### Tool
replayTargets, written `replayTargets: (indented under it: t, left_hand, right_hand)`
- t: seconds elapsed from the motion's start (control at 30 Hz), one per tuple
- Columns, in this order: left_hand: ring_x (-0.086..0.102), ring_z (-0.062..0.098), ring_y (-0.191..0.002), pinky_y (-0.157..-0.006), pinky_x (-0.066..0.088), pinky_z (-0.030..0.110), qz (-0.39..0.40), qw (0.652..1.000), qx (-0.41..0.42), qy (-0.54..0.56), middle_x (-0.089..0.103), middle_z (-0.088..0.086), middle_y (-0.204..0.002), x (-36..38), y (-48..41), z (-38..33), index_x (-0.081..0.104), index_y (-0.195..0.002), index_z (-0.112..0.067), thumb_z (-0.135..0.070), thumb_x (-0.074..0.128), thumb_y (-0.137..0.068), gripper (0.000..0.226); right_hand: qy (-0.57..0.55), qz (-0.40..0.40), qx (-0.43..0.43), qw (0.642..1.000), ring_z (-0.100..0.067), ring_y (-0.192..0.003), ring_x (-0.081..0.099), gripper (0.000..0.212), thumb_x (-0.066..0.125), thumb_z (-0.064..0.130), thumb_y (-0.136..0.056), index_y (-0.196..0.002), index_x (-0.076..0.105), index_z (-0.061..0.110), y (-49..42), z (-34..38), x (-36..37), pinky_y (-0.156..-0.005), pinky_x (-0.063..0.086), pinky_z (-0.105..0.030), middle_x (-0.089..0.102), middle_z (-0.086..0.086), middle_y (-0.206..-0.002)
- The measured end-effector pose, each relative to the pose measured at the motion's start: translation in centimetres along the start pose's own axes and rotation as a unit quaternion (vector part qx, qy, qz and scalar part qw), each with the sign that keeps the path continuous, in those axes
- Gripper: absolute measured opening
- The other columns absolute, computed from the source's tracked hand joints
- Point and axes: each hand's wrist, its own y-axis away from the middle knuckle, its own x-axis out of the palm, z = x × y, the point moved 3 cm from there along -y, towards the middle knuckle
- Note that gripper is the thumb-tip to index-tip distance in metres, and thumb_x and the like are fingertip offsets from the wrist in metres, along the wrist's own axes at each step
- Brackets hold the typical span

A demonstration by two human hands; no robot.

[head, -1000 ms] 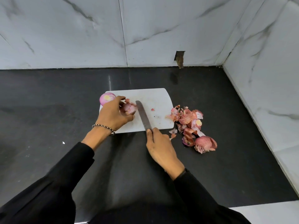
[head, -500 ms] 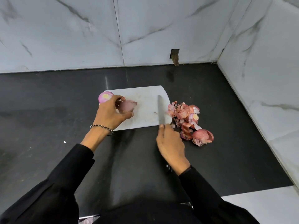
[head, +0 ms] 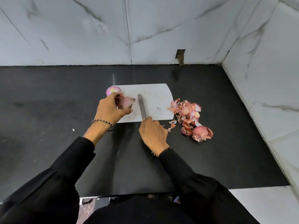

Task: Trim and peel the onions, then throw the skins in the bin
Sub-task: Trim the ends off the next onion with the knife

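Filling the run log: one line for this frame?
left hand: grip on onion | right hand: grip on knife, blade on board | peeled onion at board's left | skins on counter

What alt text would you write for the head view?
Left hand steadies an onion on a white board; right hand holds a knife beside it. A peeled onion and skins lie on the black counter.

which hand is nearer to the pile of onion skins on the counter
The right hand. It holds the knife at the cutting board's near edge, just left of the pile of onion skins. The left hand is across the board, gripping an onion.
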Motion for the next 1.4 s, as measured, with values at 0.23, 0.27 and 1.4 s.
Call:
replayTargets:
  t: [0.23,0.27,1.4]
  left_hand:
    - [0.057,0.014,-0.088,-0.079,0.041,0.023,0.039,0.999,0.021,0.011,0.059,-0.006,-0.1,0.6,0.4,-0.1,0.056,-0.125,-0.016,-0.032,0.085,-0.07,0.064]
    - [0.057,0.014,-0.088,-0.079,0.04,0.022,0.047,0.998,0.026,0.013,0.059,-0.006,-0.1,0.8,0.3,-0.3,0.057,-0.124,-0.015,-0.031,0.085,-0.07,0.063]
    - [0.059,0.015,-0.092,-0.081,0.045,0.023,0.123,0.989,0.081,0.008,0.067,0.002,-0.114,5.7,-1.1,-3.3,0.056,-0.127,-0.013,-0.036,0.086,-0.067,0.071]
  right_hand:
    - [-0.012,-0.043,0.101,0.994,-0.039,-0.11,0.061,0.045,0.024,0.035,-0.11,-0.127,0.055,0.009,2.1,-4.8,-1.7,-0.088,0.043,-0.045,0.064,-0.016,-0.12]
    - [-0.014,-0.052,0.114,0.992,-0.04,-0.11,0.061,0.045,0.024,0.036,-0.11,-0.128,0.055,0.008,2.5,-5.5,-2.1,-0.087,0.043,-0.045,0.064,-0.016,-0.12]
    - [0.025,-0.069,0.031,0.997,-0.039,-0.094,0.063,0.042,0.029,0.039,-0.109,-0.108,0.06,0.01,3.1,-7.0,-2.3,-0.069,0.036,-0.041,0.067,-0.014,-0.098]
